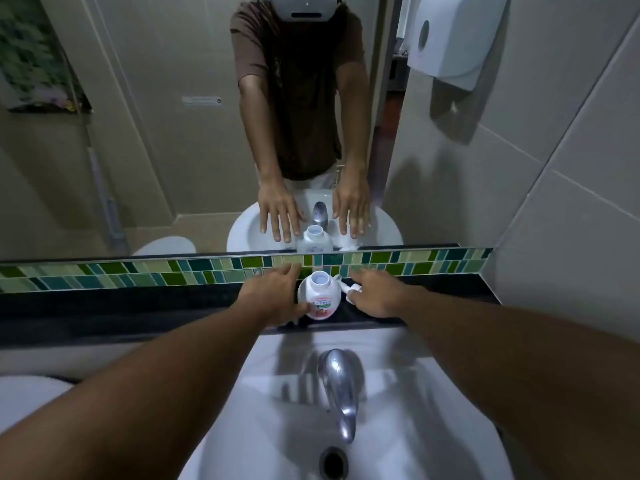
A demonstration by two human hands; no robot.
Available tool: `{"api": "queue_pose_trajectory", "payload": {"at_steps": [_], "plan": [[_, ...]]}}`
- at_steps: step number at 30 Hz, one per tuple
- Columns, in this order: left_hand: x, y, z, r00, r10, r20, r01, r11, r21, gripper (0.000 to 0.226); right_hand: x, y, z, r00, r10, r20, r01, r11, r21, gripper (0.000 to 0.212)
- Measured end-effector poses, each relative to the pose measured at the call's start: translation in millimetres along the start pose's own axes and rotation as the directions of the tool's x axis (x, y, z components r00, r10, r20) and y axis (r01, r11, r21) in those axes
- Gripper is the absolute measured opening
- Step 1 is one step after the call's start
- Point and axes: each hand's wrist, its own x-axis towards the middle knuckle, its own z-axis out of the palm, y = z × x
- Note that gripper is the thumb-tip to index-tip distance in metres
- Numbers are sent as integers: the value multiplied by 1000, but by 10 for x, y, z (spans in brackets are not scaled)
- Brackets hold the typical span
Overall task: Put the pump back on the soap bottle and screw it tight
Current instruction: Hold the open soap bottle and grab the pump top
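A white soap bottle (318, 299) with a pink and green label stands upright on the black ledge (138, 306) behind the sink. Its neck is uncapped and open at the top. The white pump (349, 291) lies on the ledge just right of the bottle, partly hidden by my right hand. My left hand (273, 296) is beside the bottle's left side with fingers spread, the thumb close to the bottle's base. My right hand (377, 294) reaches over the pump with fingers apart; I cannot tell whether it touches the pump. The mirror shows both hands flat and spread.
A white sink (398, 427) with a chrome tap (341, 386) and a drain (333, 464) lies below the ledge. A green tile strip (138, 271) and a large mirror (138, 133) rise behind it. A paper dispenser (453, 32) hangs on the right wall.
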Motion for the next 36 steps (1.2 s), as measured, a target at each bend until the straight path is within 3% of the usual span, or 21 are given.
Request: {"api": "queue_pose_trajectory", "payload": {"at_steps": [5,13,19,24,29,36], "plan": [[87,21,122,999,-18,31,21,996,-84,108,41,105,35,999,27,18,-26,999,-39,53],[241,38,296,997,-75,-28,67,971,-231,100,107,228,191,999,38,4,-38,998,-50,57],[348,20,392,995,-97,-29,82,940,-331,78,169,243,267,998,34,-52,-33,999,16,40],[399,-13,420,997,-78,-22,63,920,-387,76,167,180,201,992,64,-106,-59,997,46,55],[435,-48,469,998,-53,-27,34,886,-462,74,245,129,218,974,85,-212,-95,995,-35,50],[452,-54,486,998,-45,-33,22,863,-504,72,376,125,413,978,61,-198,-91,985,-148,36]]}}
